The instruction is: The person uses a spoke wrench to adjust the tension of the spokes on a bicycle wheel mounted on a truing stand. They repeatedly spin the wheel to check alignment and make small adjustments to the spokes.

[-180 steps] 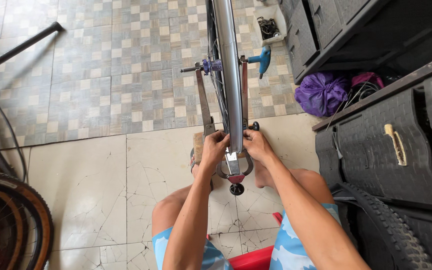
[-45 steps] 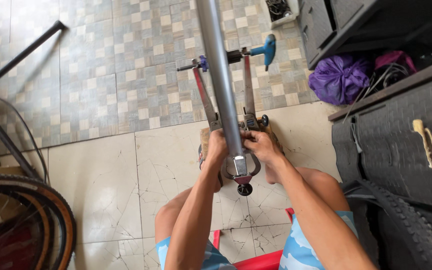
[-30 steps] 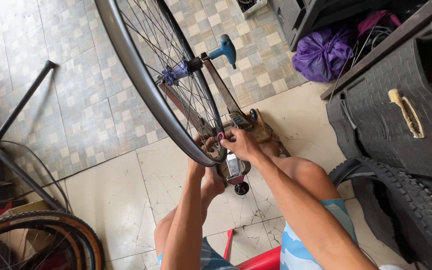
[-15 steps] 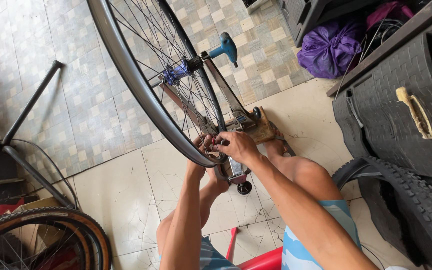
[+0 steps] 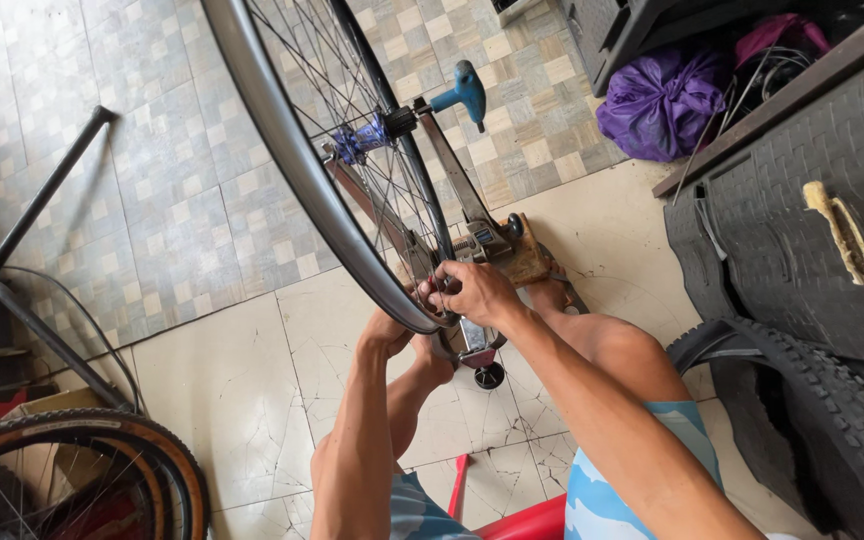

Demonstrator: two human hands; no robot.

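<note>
Head view shows the right hand (image 5: 477, 290) curled with its fingers pinched together at the spokes just inside the rim of a bicycle wheel (image 5: 282, 150), seemingly on a small tool or spoke nipple that the fingers hide. The left hand (image 5: 392, 330) sits below and behind the rim, fingers closed against its underside; whether it grips the rim or only steadies it I cannot tell. The wheel stands upright in a truing stand (image 5: 472, 250), its purple hub (image 5: 357, 140) held between the stand's two arms, with a blue-handled knob (image 5: 464, 88) on the axle end.

A judgement on risk: the fingers work deep among tight spokes, so if the wheel turns they could be pinched between spoke and stand. A slipping grip could round the nipple, and too hard a turn could pull the rim out of line.

Close to the knees lies a red stool edge (image 5: 512, 520). A knobby tyre (image 5: 832, 420) lies to the right against black crates (image 5: 802, 250), crowding the right elbow. Another wheel with a tan-walled tyre (image 5: 72, 470) is at lower left. Farther off are a black pipe (image 5: 42, 190) and a purple bag (image 5: 657, 100).
</note>
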